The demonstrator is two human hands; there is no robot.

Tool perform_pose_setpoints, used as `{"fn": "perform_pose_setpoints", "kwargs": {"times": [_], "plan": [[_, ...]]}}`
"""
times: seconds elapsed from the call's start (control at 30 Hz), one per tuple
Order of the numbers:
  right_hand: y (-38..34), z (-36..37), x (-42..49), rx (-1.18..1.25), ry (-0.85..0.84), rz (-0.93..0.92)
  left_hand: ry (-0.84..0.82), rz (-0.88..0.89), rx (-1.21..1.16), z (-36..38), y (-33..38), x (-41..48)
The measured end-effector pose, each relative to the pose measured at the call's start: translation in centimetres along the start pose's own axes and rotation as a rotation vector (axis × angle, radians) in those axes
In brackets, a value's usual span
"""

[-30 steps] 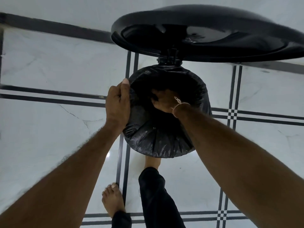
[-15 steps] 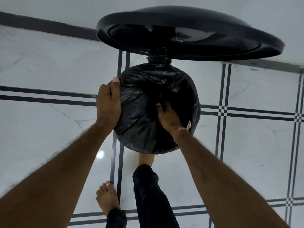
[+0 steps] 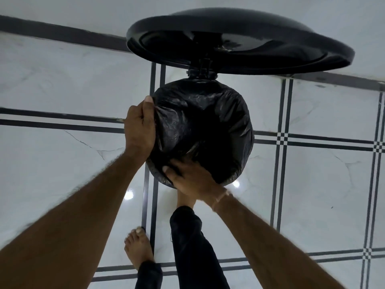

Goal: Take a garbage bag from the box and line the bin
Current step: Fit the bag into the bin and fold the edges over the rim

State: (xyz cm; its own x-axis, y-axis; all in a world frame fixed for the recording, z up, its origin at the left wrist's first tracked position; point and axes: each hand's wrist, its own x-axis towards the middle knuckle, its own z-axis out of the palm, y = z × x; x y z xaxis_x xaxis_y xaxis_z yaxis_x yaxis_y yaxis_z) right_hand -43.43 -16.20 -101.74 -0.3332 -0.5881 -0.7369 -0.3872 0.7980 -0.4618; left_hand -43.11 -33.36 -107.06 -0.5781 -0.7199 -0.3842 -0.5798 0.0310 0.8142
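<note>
A black round pedal bin stands on the floor with its lid (image 3: 239, 44) raised at the back. A black garbage bag (image 3: 208, 122) lies in the bin and folds over its rim. My left hand (image 3: 140, 126) clamps the bag against the rim's left side, thumb on top. My right hand (image 3: 191, 176) grips the bag at the near edge of the rim, fingers curled over the plastic. The bin's wall is hidden under the bag. No box is in view.
White marble floor tiles (image 3: 62, 163) with dark stripe borders surround the bin. My bare left foot (image 3: 138, 249) stands near the bin; my right leg in dark trousers (image 3: 191, 247) reaches toward the bin's base. A dark skirting line (image 3: 62, 31) runs along the wall behind.
My right hand came out of the bin's inside and moved back to the near rim, where it now holds the bag's edge. My left hand stayed on the left rim.
</note>
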Motion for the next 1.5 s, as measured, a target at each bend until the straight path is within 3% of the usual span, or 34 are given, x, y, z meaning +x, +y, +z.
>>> {"fn": "perform_pose_setpoints", "kwargs": {"times": [0.1,0.2,0.3,0.43,0.5,0.7,0.77,0.87,0.9,1.0,1.13,1.17,1.27,1.33,1.4,1.5], "plan": [[1.0,-0.4,5.2,-0.016,-0.172,0.102,0.009,0.005,0.026,0.1,-0.2,0.1],[4.0,0.3,9.7,0.079,-0.156,0.275,0.007,-0.003,0.022,0.2,-0.3,0.2],[3.1,-1.6,7.1,0.157,0.032,0.321,-0.009,-0.003,0.008,0.2,-0.5,0.3],[-0.8,-3.7,0.0,0.143,0.463,-0.010,-0.017,0.012,-0.010,0.0,-0.2,0.2],[-1.0,-4.0,1.0,0.087,0.458,-0.084,-0.011,0.018,0.000,0.0,0.1,0.0],[0.8,-7.0,10.4,-0.007,0.241,0.150,-0.001,0.012,0.020,-0.1,0.3,-0.2],[0.6,-7.2,10.0,0.001,0.325,0.167,-0.004,0.012,0.013,-0.1,0.3,-0.2],[-0.9,-5.7,5.8,-0.066,0.624,0.077,-0.003,-0.010,0.020,-0.1,0.5,-0.2],[-1.2,-5.0,4.4,-0.111,0.654,0.045,-0.004,-0.021,0.017,-0.2,0.5,-0.2],[0.3,-3.9,4.5,-0.230,0.509,0.097,-0.003,-0.029,0.004,-0.2,0.6,-0.4],[2.8,-6.0,7.8,-0.169,0.304,0.171,-0.001,-0.014,0.001,-0.4,0.8,-0.6],[2.8,-6.4,7.6,-0.127,0.365,0.135,-0.012,-0.019,-0.011,-0.5,0.8,-0.5],[1.9,-7.0,3.8,0.014,0.798,0.003,-0.050,-0.060,-0.028,-0.9,1.3,-0.6],[1.8,-7.7,1.0,0.017,1.021,0.013,0.032,-0.007,0.075,-1.5,2.0,-1.2],[2.7,-9.0,-0.1,-0.009,1.104,0.121,0.121,0.135,0.231,-1.7,3.6,-1.5],[4.2,-11.3,1.5,0.099,1.013,0.177,0.046,0.289,0.316,-0.8,6.1,-0.1]]}}
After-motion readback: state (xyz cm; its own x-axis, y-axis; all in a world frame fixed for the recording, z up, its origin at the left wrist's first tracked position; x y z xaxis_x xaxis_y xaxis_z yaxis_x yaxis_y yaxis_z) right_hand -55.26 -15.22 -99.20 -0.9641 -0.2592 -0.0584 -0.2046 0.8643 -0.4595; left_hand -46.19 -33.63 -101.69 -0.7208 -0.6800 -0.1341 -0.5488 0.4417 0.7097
